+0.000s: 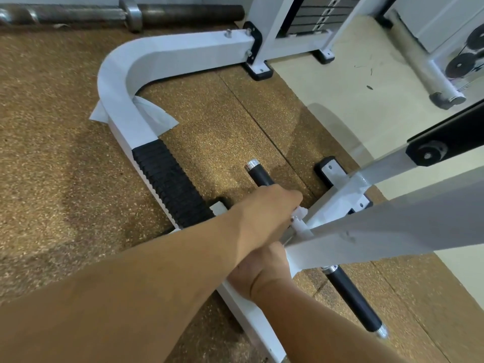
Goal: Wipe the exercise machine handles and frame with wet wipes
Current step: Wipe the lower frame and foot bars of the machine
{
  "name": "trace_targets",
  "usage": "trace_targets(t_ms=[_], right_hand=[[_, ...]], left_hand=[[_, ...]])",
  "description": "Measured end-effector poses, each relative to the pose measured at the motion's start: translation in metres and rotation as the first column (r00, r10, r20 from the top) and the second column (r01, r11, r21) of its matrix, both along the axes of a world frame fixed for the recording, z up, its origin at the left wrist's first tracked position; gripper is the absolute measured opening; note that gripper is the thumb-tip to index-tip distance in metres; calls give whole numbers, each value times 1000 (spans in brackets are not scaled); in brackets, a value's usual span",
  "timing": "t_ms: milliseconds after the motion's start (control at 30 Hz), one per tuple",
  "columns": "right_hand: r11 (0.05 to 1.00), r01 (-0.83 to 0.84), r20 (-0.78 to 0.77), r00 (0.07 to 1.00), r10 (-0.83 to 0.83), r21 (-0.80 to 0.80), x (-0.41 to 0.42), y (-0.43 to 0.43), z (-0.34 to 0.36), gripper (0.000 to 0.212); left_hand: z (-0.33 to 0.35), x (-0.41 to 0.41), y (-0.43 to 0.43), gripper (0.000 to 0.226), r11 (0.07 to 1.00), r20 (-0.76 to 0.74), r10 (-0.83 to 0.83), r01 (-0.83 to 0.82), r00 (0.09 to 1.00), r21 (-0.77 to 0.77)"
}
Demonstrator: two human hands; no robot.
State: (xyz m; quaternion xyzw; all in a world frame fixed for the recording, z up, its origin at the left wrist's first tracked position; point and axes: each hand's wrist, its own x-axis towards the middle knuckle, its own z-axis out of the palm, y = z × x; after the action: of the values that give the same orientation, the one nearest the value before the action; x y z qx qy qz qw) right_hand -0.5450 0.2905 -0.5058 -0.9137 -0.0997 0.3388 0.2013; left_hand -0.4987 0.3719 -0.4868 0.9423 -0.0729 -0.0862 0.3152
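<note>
Crossing the lower frame, 2 bare forearms are seen reaching to the centre. The left hand (267, 213) is wrapped round the upper half of the black handle bar (259, 176), fingers curled under it. The right hand (262, 271) is set just below, against the white frame arm (392, 229); its fingers are hidden, so their state cannot be told. The bar's lower half is seen at lower right. A ribbed black footplate (170, 184) lies left of centre on the speckled floor (52, 113).
</note>
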Motion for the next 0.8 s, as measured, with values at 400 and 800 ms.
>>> trace_targets(t_ms=[400,800], right_hand=[[918,-338,296,872,389,-209,2,-5,-21,83],[908,-341,304,862,406,-245,4,-4,-17,66]], left_hand=[[-12,3,33,9,990,15,94,-92,995,-105],[-34,22,79,6,788,88,614,-601,785,-136]])
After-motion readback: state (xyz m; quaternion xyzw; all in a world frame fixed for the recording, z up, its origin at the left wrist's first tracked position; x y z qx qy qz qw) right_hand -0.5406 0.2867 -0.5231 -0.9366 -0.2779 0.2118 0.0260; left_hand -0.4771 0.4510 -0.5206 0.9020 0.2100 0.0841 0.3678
